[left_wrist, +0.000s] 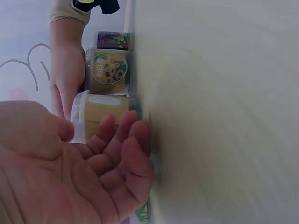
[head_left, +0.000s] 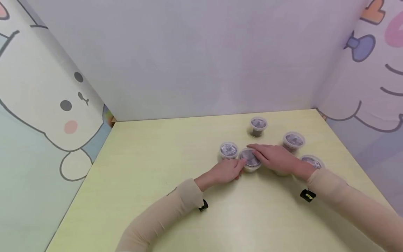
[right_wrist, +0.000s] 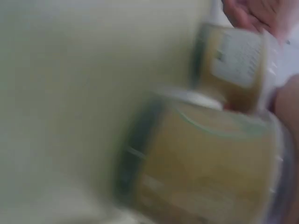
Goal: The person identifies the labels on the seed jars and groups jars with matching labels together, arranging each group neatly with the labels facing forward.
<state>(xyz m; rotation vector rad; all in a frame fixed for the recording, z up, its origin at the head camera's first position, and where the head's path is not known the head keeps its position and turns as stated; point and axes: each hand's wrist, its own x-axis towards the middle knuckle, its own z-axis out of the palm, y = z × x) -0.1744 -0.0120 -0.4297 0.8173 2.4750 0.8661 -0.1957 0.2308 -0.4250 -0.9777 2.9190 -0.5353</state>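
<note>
A round lidded plastic tub (head_left: 251,159) stands between both hands, its body tan with a white label in the left wrist view. My left hand (head_left: 227,170) holds its near left side, thumb at the lid rim and fingers curled low by the body (left_wrist: 105,109). From the right, my right hand (head_left: 278,157) rests over the same lid, index finger extended along the far rim and thumb on the lid. A smaller lidded tub (head_left: 228,149) stands close on the left. Under the right wrist, another tan tub (right_wrist: 205,163) is mostly hidden from the head view.
More lidded tubs stand on the pale yellow table (head_left: 141,168): a small dark one (head_left: 258,126) at the back, one (head_left: 294,140) behind the right hand and one (head_left: 312,161) by the right cuff. Cartoon-printed panels (head_left: 63,105) and a plain back panel (head_left: 201,63) enclose the table.
</note>
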